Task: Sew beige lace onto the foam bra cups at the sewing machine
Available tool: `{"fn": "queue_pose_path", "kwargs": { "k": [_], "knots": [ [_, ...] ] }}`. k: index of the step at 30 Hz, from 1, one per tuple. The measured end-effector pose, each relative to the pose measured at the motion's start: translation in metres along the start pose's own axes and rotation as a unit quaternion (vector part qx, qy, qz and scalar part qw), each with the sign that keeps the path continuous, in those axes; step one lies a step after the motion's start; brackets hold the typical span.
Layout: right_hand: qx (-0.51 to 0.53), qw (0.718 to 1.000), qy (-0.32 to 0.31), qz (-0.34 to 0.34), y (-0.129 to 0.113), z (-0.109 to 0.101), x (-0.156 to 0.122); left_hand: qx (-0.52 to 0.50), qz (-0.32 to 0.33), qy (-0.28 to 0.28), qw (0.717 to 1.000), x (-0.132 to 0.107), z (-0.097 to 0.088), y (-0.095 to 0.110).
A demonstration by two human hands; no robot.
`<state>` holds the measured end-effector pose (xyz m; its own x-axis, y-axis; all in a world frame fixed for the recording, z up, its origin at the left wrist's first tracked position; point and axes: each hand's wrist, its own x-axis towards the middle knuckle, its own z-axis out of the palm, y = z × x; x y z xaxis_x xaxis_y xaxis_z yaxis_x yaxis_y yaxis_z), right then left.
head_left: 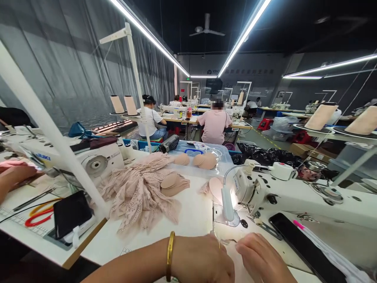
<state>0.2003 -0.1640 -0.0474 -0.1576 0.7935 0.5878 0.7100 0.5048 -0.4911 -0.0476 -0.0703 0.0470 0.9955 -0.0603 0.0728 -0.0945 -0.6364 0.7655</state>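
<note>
My left hand [203, 257], with a gold bracelet [170, 255] at the wrist, is curled closed at the front edge of the sewing table. A thin shiny bit shows by its fingertips, too small to name. My right hand [262, 255] pinches the edge of a pale beige fabric piece [237, 259] between the hands. Just beyond them stands a white sewing machine [265, 188], its lamp [227, 204] lit over the needle plate. Beige oval pads [216, 188] lie beside the needle area. Left of them are a heap of beige lace [141, 192] and more pads [173, 184].
A black phone [303, 243] lies at the machine's right. On the left table are another phone [72, 212], red-handled scissors [38, 218] and a JUKI machine [97, 161], with a co-worker's hand [20, 173]. A clear plastic bin [224, 155] stands ahead; people sew beyond.
</note>
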Motion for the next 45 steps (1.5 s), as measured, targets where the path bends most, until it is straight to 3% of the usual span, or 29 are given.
{"fn": "queue_pose_path", "kwargs": {
  "k": [2,3,8,17,21,24,35,40,45],
  "knots": [
    [-0.133,0.982,-0.081,-0.107,0.015,-0.011,0.023,0.159,0.005,0.019,0.987,0.013,-0.005,-0.023],
    [-0.159,0.974,-0.097,-0.128,0.021,-0.013,0.031,0.202,-0.005,0.032,0.979,0.019,-0.006,-0.034],
    [-0.186,0.965,-0.120,-0.140,0.048,-0.012,0.036,0.215,-0.023,0.021,0.976,0.035,-0.011,-0.066],
    [-0.260,0.949,-0.144,-0.107,0.070,-0.011,0.016,0.182,-0.013,0.055,0.982,0.029,-0.011,-0.073],
    [-0.276,0.950,-0.078,-0.122,0.079,-0.003,0.015,0.158,0.014,0.100,0.982,0.026,-0.012,-0.080],
    [-0.285,0.950,-0.039,-0.120,0.083,0.000,0.014,0.167,0.021,0.100,0.981,0.026,-0.014,-0.081],
    [-0.279,0.947,-0.068,-0.146,0.084,-0.018,0.023,0.165,0.011,0.085,0.983,0.028,-0.016,-0.077],
    [-0.326,0.926,-0.100,-0.165,0.088,-0.018,0.020,0.140,-0.008,0.088,0.986,0.028,-0.017,-0.074],
    [-0.279,0.945,-0.086,-0.150,0.085,-0.019,0.020,0.156,0.007,0.090,0.984,0.029,-0.022,-0.072]
  ]
}}
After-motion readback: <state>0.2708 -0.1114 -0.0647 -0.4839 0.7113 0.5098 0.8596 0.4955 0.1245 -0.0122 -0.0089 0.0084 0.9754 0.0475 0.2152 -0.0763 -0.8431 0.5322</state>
